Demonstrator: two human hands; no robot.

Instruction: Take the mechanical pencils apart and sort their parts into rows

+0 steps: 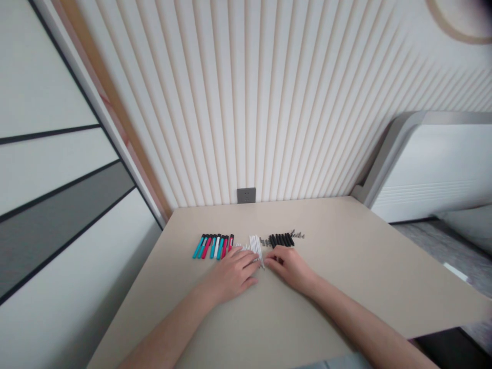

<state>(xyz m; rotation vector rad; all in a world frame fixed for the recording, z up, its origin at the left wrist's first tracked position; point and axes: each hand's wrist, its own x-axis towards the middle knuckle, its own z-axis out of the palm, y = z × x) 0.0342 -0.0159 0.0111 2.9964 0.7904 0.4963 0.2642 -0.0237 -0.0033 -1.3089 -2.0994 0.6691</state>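
Observation:
My left hand (236,269) lies palm down on the table, its fingers stretched out and spread over the lower ends of a row of thin white sticks (254,243) that look like pen refills. My right hand (289,266) rests just right of that row, fingers curled and thumb close to the index finger; whatever is between the tips is hidden. One white stick sits lower than the others, between the two hands. Small white pieces (242,246) lie partly under my left fingers. Beyond my right hand is a row of short black tubes (281,239).
Pen barrels (212,247) in teal, red and white with black ends line up at the left. Small metallic pieces (265,242) lie between sticks and tubes, with more metallic pieces (298,234) farther right. Behind the beige table (326,220) stands a ribbed wall with a socket (246,195).

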